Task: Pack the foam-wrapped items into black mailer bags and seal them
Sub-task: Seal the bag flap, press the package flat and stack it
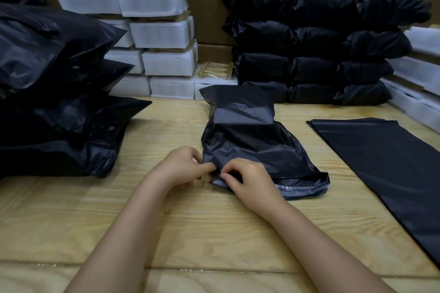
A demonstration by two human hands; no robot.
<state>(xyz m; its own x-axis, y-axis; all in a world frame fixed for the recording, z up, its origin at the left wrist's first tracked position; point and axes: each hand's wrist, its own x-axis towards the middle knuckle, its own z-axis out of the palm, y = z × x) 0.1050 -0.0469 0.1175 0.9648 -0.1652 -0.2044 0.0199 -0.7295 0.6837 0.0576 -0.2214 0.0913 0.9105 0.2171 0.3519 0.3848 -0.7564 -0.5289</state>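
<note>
- We see the filled mailer bag (247, 140) lying mid-frame on the pale, grained wooden table (166, 221), its crinkled black film bulging round a blocky load.
- Our left hand (181, 166) pinches the bag's near corner with curled fingers. Our right hand (250, 181) pinches the same edge just beside it, by a glossy grey strip (285, 188).
- Flat, smooth empty bags (381, 162) lie at right, and white spongy foam-wrapped items (164, 33) are stacked at upper centre.

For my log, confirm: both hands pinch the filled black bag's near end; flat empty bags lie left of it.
No. Head view: the flat empty bags lie right of the filled black bag; left hand and right hand do pinch its near end.
</note>
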